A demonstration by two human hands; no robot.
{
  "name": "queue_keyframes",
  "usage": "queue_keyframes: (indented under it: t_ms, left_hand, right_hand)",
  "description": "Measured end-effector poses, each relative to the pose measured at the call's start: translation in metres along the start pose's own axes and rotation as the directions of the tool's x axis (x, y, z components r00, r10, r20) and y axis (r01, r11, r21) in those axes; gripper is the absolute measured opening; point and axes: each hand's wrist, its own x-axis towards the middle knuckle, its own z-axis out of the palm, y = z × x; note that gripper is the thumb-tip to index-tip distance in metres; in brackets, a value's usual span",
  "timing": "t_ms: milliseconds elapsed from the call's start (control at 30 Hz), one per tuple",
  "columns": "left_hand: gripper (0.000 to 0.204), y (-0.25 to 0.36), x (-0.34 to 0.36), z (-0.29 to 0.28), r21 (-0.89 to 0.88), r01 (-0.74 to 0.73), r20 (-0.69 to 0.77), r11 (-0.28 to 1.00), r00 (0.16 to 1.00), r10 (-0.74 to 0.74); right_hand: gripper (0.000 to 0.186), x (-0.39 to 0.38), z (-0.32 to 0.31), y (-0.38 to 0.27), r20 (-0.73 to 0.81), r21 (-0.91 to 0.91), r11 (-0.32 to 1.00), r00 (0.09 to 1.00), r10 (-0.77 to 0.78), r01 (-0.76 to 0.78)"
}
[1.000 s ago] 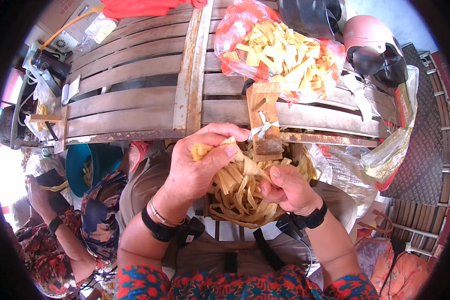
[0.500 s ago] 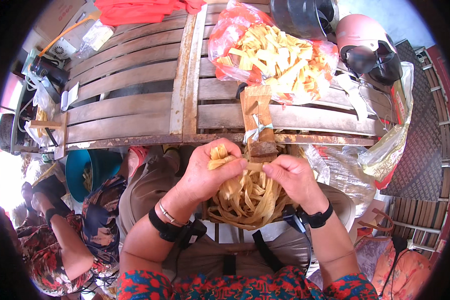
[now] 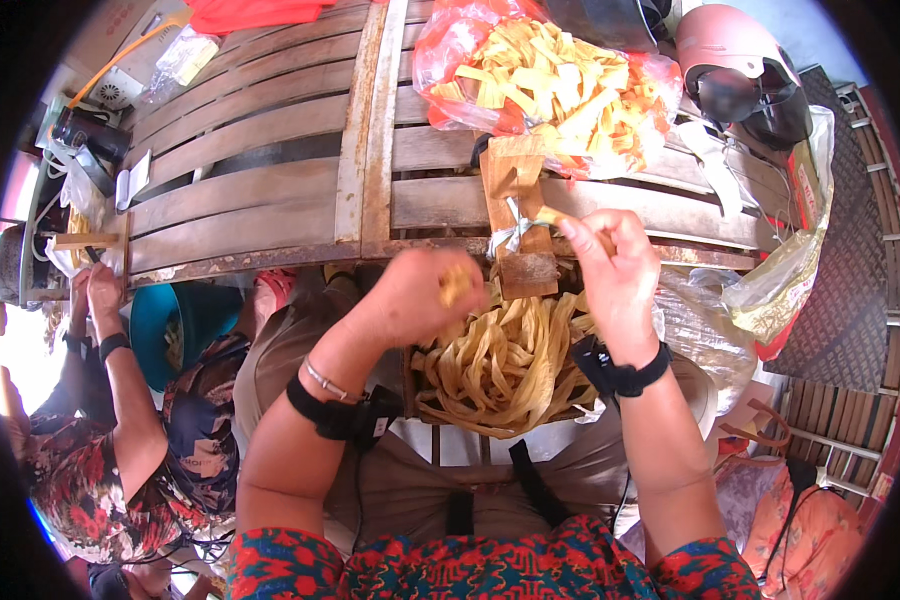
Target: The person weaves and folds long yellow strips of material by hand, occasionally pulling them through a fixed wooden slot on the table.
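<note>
My left hand (image 3: 420, 300) is closed round a bunched yellow leaf bundle (image 3: 457, 285), just left of a wooden jig (image 3: 510, 170) tied with pale cloth at the bench edge. To the jig's right, my right hand (image 3: 615, 275) pinches a short yellow strip (image 3: 548, 215) between thumb and finger. Below the jig and between my forearms, a heap of long, pale tan leaf strips (image 3: 500, 370) lies in a container on my lap. Beyond the jig, a red-tinted plastic bag (image 3: 440, 80) holds many short yellow strips (image 3: 560, 70).
The slatted bench (image 3: 240, 200) spans ahead, with red cloth (image 3: 250, 12) at the back and a pink helmet (image 3: 720, 40) at right. A co-worker's arm (image 3: 135, 400) reaches up on the left beside a teal bucket (image 3: 150, 340). Crumpled plastic sacking (image 3: 760, 300) lies at right.
My hands have drawn apart. My right hand rose up and rightward with a strip; my left moved slightly up, still gripping the bundle. The co-worker's hands moved up toward the bench's left end.
</note>
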Motion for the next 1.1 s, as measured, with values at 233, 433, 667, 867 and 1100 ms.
queue_keyframes:
  t_ms: [233,433,667,867,1100]
  left_hand:
    - [0.025,0.023,-0.020,0.017,0.611,-0.288,-0.140,0.738,0.878,0.458]
    - [0.012,0.033,-0.015,0.007,-0.319,0.024,-0.241,0.948,0.965,-0.105]
    - [0.017,0.035,-0.032,0.027,-0.358,0.187,0.424,0.915,0.906,-0.019]
    - [0.030,0.060,-0.032,0.006,-0.580,-0.010,0.597,0.815,0.675,0.433]
    - [0.034,0.048,-0.026,0.010,0.478,-0.515,-0.050,0.711,0.793,0.607]
  right_hand:
    - [0.017,-0.030,0.000,-0.019,0.309,-0.109,0.924,0.896,-0.319,0.366]
    - [0.021,-0.046,0.015,-0.020,0.462,-0.107,0.696,0.655,-0.598,0.710]
    - [0.020,-0.049,0.002,-0.038,0.598,0.142,0.778,0.574,-0.560,0.612]
    - [0.014,-0.035,-0.014,-0.025,0.511,0.049,0.902,0.765,-0.391,0.429]
    - [0.016,-0.056,0.006,-0.020,0.918,0.182,0.123,0.214,0.335,-0.976]
